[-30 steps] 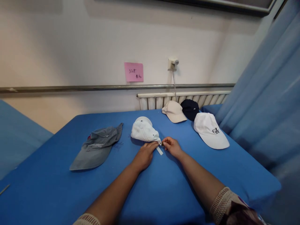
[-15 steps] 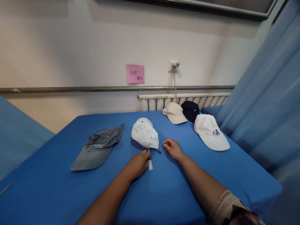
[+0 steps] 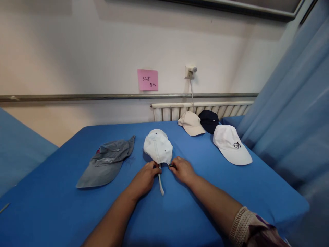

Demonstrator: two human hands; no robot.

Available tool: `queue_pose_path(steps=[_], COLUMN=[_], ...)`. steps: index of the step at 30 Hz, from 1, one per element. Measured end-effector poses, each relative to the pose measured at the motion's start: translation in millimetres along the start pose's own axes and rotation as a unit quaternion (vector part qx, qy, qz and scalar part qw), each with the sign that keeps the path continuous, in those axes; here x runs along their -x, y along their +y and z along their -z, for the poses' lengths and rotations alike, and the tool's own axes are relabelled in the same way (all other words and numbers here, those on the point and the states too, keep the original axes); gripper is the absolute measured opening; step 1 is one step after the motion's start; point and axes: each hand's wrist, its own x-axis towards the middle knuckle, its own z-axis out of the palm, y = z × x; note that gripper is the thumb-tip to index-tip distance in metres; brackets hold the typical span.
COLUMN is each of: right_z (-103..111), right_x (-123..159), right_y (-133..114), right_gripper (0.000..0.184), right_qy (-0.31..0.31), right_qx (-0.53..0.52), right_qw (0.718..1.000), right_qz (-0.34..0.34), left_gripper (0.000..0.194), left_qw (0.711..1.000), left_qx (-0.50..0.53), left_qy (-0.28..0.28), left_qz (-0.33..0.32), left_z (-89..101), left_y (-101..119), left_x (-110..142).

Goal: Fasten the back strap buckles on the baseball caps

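Note:
A pale, almost white baseball cap (image 3: 158,146) lies mid-table, its back opening facing me and its brim pointing away. My left hand (image 3: 146,176) is closed in a pinch on the cap's back strap (image 3: 161,185), close to the cap's edge; the strap's loose end hangs toward me. On the other side of the opening, my right hand (image 3: 183,169) pinches the small dark buckle (image 3: 172,166), partly hidden by the fingers. Strap and buckle are apart.
A grey cap (image 3: 106,163) lies to the left. At the back right are a beige cap (image 3: 191,123), a navy cap (image 3: 209,120) and a white cap with black letters (image 3: 231,144). A blue cloth (image 3: 195,219) covers the table; a blue curtain (image 3: 290,103) hangs at right.
My right hand has moved left and closed on the buckle. My left hand has shifted slightly left along the strap, whose loose end now hangs lower. The pale cap has turned a little.

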Motion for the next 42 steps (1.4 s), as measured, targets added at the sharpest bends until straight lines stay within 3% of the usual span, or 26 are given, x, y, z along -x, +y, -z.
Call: queue_pose_path(steps=[4,7,10,13,15,18,21,24,28,35,42], right_z=[4,9,12,12,11,8,3,-3,-5,-3,0], right_x=[-2,-3,-5,-9,-10,-10,-9,-9,-10,-16,-8], right_y=[8,15,22,24,23,20,17,18,21,31,31], right_gripper=[0.01,0.007,0.016,0.027,0.033,0.039,0.04,0.038,0.036,0.033,0.025], right_qy=[-0.032,-0.034,-0.015,0.002,0.011,0.016,0.021,0.037,0.049,0.053,0.05], right_qx=[-0.049,-0.191,-0.305,-0.346,-0.37,-0.394,-0.409,-0.413,-0.42,-0.42,-0.251], right_qw=[0.998,0.981,0.95,0.936,0.926,0.915,0.908,0.905,0.9,0.899,0.962], right_qz=[0.002,-0.024,-0.057,-0.072,-0.08,-0.086,-0.088,-0.097,-0.106,-0.115,-0.096], left_gripper=[0.018,0.003,0.013,0.022,0.025,0.027,0.027,0.027,0.027,0.03,0.032], left_qw=[1.0,0.999,0.992,0.973,0.966,0.968,0.969,0.966,0.959,0.944,0.932], left_qx=[-0.009,0.043,0.11,0.174,0.207,0.221,0.221,0.225,0.225,0.267,0.309], left_qy=[-0.01,-0.005,0.054,0.136,0.142,0.105,0.08,0.095,0.131,0.129,0.105], left_qz=[0.013,0.019,0.039,0.065,0.061,0.057,0.075,0.085,0.11,0.146,0.16], left_z=[9.1,23.0,32.9,32.9,26.9,11.1,-5.9,-16.9,-21.2,-28.0,-36.1], left_y=[6,8,1,-5,-2,10,21,21,12,8,5], left_x=[6,15,21,21,17,8,-1,-7,-13,-31,-27])
